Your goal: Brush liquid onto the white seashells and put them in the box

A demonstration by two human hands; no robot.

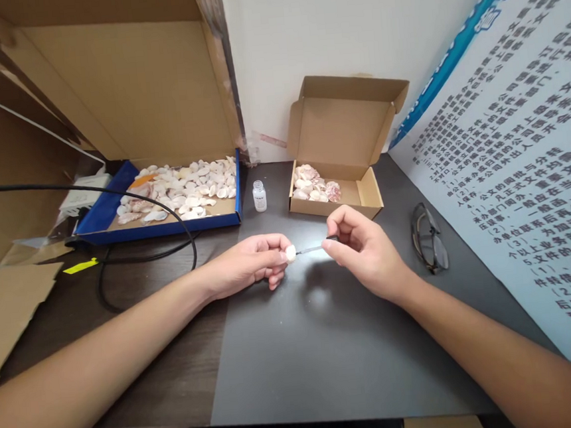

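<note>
Between the thumb and fingers of my left hand (252, 263) is a small white seashell (291, 253). My right hand (363, 250) pinches the black cap of a thin applicator brush (311, 248), its stem pointing left. The brush tip meets the shell or lies very close to it; I cannot tell which. Behind my left hand a small open bottle (259, 196) with a white label stands upright. Further back, a blue-edged tray box (191, 225) holds many pale shells (183, 186). To the right, a small open cardboard box (337, 207) holds several more shells (310, 182).
A pair of glasses (428, 238) lies right of my right hand. A black cable (194, 248) loops over the left side of the dark table (178, 356). A yellow tag (81, 266) and cardboard pieces (19, 310) lie at far left. A printed poster (517, 120) leans at right.
</note>
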